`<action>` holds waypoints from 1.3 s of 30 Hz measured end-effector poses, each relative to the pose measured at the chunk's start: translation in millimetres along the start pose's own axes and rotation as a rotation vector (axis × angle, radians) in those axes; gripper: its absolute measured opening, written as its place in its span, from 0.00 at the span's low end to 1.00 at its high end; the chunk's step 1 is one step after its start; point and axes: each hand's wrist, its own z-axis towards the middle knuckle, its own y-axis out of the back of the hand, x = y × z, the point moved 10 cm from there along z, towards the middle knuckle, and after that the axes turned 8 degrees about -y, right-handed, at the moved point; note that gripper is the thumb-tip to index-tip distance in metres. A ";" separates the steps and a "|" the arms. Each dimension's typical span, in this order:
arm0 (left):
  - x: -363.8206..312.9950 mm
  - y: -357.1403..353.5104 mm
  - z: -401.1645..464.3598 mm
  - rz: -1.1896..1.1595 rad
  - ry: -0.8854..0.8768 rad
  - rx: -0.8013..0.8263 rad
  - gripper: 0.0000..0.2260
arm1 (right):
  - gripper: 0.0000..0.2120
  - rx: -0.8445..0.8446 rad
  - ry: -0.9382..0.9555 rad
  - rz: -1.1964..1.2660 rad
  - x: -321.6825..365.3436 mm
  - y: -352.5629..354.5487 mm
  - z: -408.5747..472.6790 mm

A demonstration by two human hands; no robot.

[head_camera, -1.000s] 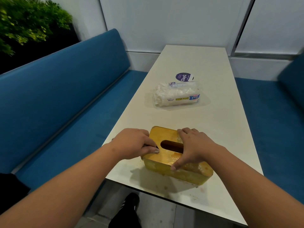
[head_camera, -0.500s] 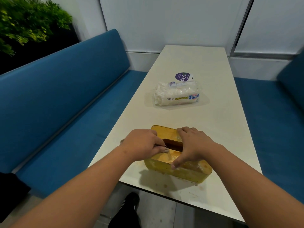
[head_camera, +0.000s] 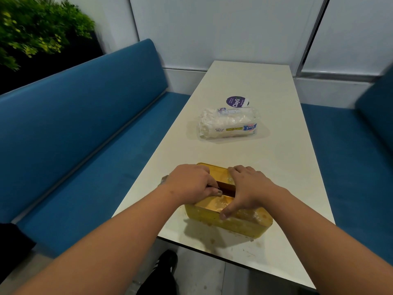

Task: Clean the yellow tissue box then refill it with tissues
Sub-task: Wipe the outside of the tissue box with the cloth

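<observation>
Head view, the only one I have: yellow tissue box sits at the near end of the worktop, close to the edge nearest me, with its slotted lid on. Both hands are on top of that box. My left hand has its fingers curled at the left end of the dark slot, the grip apparently hooked into or pinching the lid's edge there; exactly what the fingertips hold I cannot tell. My right hand lies over the right part of the lid, fingers fairly flat and thumb pressed down toward the box's near rim, a spread grip that presses more than it clasps.

Beyond the box, farther up the worktop and well apart from it, lies the pack of tissues, in its clear wrapper, and just behind that a round purple sticker. To the left of the box runs a blue bench seat.

I judge the task to be at its start: the box shows brownish stains on its near side and top, specks dot the worktop beside it, and the refill pack looks unopened. Cleaning and refilling both remain.

Hidden: the box's inside, most of the slot under my hands, and any cloth, which I cannot see anywhere.
</observation>
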 end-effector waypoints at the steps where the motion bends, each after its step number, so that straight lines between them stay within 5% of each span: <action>1: 4.6 1.2 0.0 -0.001 0.009 0.008 0.16 | 0.63 0.001 0.001 0.000 0.2 0.0 0.0; 15: 8.8 -2.2 -32.1 -0.116 -0.105 0.042 0.15 | 0.65 0.000 -0.002 0.012 -2.2 -1.0 1.0; 31: 30.3 -9.5 -66.0 -0.227 0.126 -0.039 0.16 | 0.71 -0.014 0.008 -0.010 -10.2 -5.1 -5.4; 39: -15.7 -4.7 -34.1 -0.123 -0.001 -0.073 0.16 | 0.68 -0.032 0.005 -0.021 -9.0 -2.9 -5.2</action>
